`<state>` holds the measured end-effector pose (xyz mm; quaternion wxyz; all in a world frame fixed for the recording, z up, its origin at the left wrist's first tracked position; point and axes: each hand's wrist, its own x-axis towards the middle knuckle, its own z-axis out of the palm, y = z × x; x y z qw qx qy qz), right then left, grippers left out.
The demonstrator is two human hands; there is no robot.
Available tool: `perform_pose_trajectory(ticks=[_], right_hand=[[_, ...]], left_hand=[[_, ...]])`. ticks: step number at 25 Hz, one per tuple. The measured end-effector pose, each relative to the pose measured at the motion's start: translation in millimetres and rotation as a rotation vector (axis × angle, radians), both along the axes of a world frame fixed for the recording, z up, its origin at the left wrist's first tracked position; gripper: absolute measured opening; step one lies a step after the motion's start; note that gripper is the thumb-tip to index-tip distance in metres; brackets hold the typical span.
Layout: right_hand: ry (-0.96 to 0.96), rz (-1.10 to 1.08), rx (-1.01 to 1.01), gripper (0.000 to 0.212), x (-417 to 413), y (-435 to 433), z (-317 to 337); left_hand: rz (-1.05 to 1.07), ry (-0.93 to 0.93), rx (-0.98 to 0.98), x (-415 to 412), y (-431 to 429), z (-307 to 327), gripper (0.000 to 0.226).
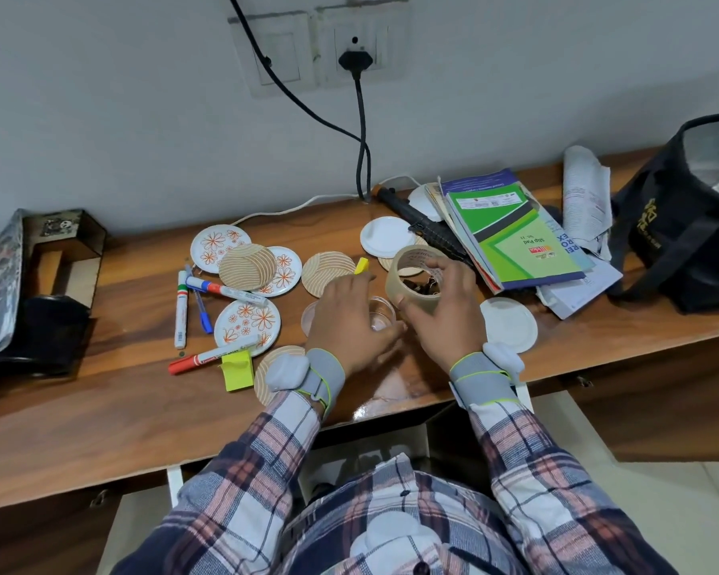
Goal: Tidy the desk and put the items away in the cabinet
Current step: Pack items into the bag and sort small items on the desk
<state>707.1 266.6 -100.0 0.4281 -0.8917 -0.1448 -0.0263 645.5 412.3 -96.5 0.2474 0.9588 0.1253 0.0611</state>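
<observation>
My right hand (443, 313) grips a roll of brown packing tape (411, 280), fingers curled over its rim, just above the wooden desk (113, 417). My left hand (349, 317) lies curled around a small clear plastic cup (382, 315) beside the roll. Several round coasters, some with orange flowers (248, 321), some with tan stripes (248, 265), lie left of my hands. Three markers (181, 309) and a blue pen (202, 309) are scattered among them. Yellow sticky notes (237, 369) sit at the front.
A stack of notebooks and papers (515, 238) with a black tool (428, 226) lies at the right, a black bag (681, 217) beyond it. A wooden organiser (67, 251) stands at the left. An open cabinet compartment (370, 454) is below the desk edge. Cables hang from wall sockets (362, 126).
</observation>
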Motion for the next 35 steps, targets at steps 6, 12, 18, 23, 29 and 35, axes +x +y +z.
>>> perform_pose_trajectory(ticks=[6, 12, 18, 23, 29, 35], right_hand=[[-0.024, -0.103, 0.104, 0.056, 14, -24, 16], [-0.049, -0.311, 0.174, 0.056, 46, -80, 41], [-0.093, -0.503, 0.204, 0.059, 82, -154, 64], [-0.210, -0.571, 0.209, 0.061, 124, -219, 88], [-0.329, -0.631, 0.177, 0.058, 190, -265, 114], [-0.095, -0.625, 0.056, 0.068, 231, -276, 100]], left_hand=[[-0.167, -0.028, -0.025, 47, -34, 28, 0.063], [-0.350, -0.059, -0.051, 104, -101, 55, 0.053], [-0.478, -0.076, -0.006, 165, -181, 73, 0.051], [-0.555, -0.126, 0.044, 216, -247, 96, 0.055], [-0.564, -0.131, 0.054, 282, -298, 131, 0.053], [-0.502, 0.065, 0.134, 313, -318, 111, 0.048]])
